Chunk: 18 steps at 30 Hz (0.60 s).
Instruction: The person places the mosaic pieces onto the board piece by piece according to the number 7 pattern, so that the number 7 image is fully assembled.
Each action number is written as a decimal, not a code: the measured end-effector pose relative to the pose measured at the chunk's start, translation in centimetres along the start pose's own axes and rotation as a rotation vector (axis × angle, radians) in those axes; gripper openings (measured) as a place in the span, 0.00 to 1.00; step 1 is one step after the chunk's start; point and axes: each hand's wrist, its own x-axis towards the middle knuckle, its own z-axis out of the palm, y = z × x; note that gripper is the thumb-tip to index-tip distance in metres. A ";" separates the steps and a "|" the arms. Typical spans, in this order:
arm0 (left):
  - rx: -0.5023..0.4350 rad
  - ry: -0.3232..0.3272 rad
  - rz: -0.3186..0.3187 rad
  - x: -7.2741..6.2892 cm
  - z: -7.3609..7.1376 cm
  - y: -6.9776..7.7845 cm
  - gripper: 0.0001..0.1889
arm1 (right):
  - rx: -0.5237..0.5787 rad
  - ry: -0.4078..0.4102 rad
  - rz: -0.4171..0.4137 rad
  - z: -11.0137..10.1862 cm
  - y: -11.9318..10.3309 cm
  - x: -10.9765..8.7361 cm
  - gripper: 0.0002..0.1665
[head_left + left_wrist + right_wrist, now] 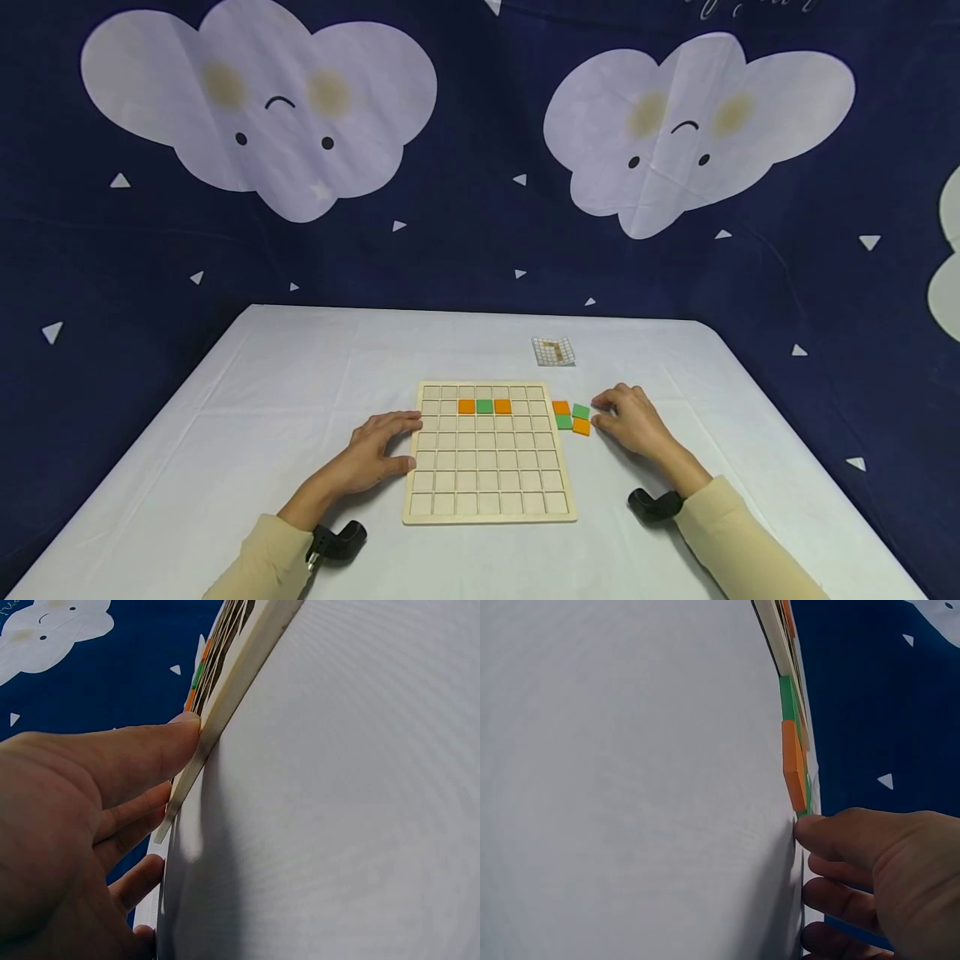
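Note:
A light wooden grid board [487, 481] lies flat on the white table. In its second row from the top, an orange tile [467, 407], a green tile [484, 407] and another orange tile [502, 407] sit side by side. My left hand [369, 452] rests at the board's left edge, thumb and fingers spread along it; the thumb [161, 746] touches the rim in the left wrist view. Right of the board lies a cluster of loose orange [581, 427] and green tiles [581, 412]. At its right side is my right hand [633, 422], fingertips close to the tiles, thumb and forefinger apart.
A small pattern card [553, 352] showing a grid lies on the white tablecloth [225, 467] behind the board. Behind the table hangs a dark blue cloth [480, 275] printed with clouds and triangles. Black wrist cameras [654, 506] sit at both sleeves.

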 end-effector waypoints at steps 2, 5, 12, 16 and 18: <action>0.000 -0.001 -0.001 0.0 0.0 0.0 0.27 | -0.002 -0.001 0.002 0.0 0.0 0.1 0.17; -0.001 -0.004 -0.003 0.0 0.0 0.0 0.27 | -0.004 -0.006 0.005 0.1 0.0 0.2 0.17; 0.003 -0.003 0.001 0.0 -0.1 0.1 0.27 | -0.006 -0.005 0.004 0.3 -0.1 0.6 0.17; 0.009 -0.004 0.004 0.0 -0.1 0.1 0.27 | -0.007 -0.005 0.007 0.4 -0.2 0.8 0.16; 0.012 -0.004 0.008 0.0 -0.1 0.1 0.27 | -0.009 -0.006 0.011 0.5 -0.2 1.0 0.16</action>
